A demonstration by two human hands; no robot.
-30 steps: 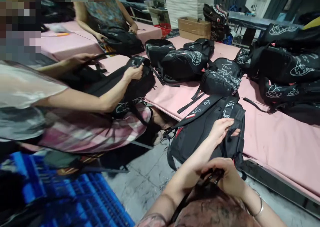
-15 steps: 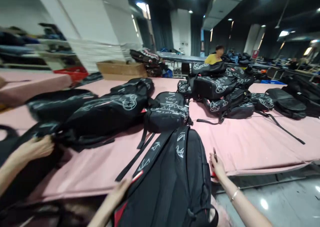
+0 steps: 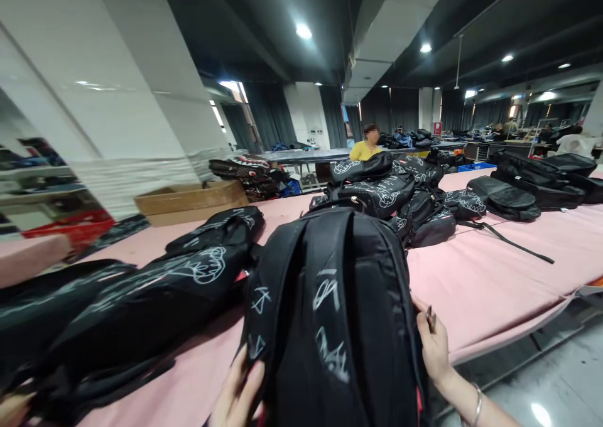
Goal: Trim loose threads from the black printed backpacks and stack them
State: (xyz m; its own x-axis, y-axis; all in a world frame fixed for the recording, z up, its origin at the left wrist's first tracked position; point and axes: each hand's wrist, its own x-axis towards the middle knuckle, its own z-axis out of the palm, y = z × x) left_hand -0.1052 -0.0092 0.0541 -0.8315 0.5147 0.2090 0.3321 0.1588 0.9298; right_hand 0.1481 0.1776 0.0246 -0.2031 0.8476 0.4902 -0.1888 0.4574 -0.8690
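A black backpack (image 3: 301, 326) stands upright in front of me, its shoulder straps with white scribbled drawings facing me. My left hand (image 3: 238, 392) grips its lower left side, thumb over the strap edge. Against the opposite side rests my right hand (image 3: 433, 348), with a bracelet on the wrist. Small dark thread snips (image 3: 430, 320) stick up from between its fingers; their lower part is hidden in the palm. Several more black backpacks with white drawings lie around, the nearest a backpack (image 3: 155, 301) lying to the left.
The pink-covered table (image 3: 490, 276) runs across the view. Behind the upright bag is a pile of backpacks (image 3: 377, 191). A cardboard box (image 3: 188, 201) sits at the back left. Another person's hand (image 3: 16, 408) shows at the lower left; a person in yellow (image 3: 365, 151) is farther back.
The backpack has been raised and now stands higher, covering the bag behind it. My right hand has come against its side. The view has tilted up and turned right.
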